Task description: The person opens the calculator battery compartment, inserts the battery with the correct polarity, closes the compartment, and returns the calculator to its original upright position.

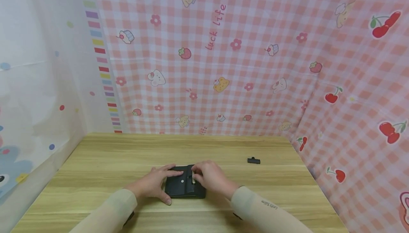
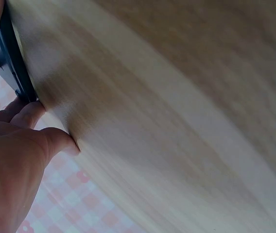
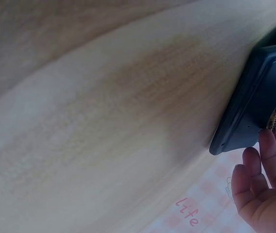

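A flat black device [image 1: 175,186] lies on the table with its battery compartment showing on the right part and a small pale round spot in its middle. My left hand [image 1: 155,182] grips it from the left, thumb by the near corner and fingers over the top and far edge. With thumb and fingers, my right hand [image 1: 213,178] pinches a gold-and-black battery [image 3: 275,114] at the compartment. Part of the battery is hidden behind those fingers. In the right wrist view, the device's thick dark side [image 3: 240,114] faces the camera.
A small black cover-like piece [image 1: 254,160] lies farther back on the right of the wood-grain table [image 1: 271,190]. Pink checked cloth [image 1: 204,66] hangs behind the table and along its right side, and a white patterned cloth [image 1: 41,84] hangs on the left.
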The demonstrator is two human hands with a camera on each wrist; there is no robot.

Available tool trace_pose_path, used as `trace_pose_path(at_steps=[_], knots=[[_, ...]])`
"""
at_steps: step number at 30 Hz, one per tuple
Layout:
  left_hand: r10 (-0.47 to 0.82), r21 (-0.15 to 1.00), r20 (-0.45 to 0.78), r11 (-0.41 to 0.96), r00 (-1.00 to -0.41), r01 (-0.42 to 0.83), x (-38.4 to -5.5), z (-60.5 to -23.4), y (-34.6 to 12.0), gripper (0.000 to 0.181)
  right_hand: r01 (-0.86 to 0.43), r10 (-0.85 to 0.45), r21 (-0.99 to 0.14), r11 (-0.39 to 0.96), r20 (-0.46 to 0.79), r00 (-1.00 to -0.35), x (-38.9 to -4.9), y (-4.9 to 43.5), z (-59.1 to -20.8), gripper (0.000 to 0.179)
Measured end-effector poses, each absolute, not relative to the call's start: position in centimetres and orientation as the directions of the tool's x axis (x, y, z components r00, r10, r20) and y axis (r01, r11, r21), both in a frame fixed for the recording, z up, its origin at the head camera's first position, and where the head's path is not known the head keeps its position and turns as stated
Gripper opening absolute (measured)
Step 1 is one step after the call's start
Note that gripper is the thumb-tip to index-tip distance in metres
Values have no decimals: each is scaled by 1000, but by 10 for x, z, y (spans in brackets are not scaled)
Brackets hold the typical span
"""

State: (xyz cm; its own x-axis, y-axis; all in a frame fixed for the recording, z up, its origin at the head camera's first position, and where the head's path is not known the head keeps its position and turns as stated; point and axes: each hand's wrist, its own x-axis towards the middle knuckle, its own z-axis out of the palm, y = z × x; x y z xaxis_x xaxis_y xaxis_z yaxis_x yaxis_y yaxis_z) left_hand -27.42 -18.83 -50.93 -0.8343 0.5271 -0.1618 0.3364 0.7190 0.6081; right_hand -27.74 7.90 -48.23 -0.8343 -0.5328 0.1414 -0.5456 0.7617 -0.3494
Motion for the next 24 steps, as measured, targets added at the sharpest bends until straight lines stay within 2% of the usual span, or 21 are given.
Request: trace_pose_path(at_steps=[6,11,17,24], knots=[[525,602,-159,723,-836,340,-274,-511,-189,103,-540,-531,-360,761,131,-837,-278,80,-482,23],[522,609,-155,719,-839,335,-273,-510,-189,103,-504,-503,-419,755,123,-856,-278,84,-482,29],[522,609,-141,716,-841,341,-271,-511,-189,103,-434,-466,-509,744,71,-882,-277,96,-478,61],[527,608,-125,710,-841,354,-271,-511,-189,102,-453,-534,-526,720,-4,-845,-278,105,-477,97]])
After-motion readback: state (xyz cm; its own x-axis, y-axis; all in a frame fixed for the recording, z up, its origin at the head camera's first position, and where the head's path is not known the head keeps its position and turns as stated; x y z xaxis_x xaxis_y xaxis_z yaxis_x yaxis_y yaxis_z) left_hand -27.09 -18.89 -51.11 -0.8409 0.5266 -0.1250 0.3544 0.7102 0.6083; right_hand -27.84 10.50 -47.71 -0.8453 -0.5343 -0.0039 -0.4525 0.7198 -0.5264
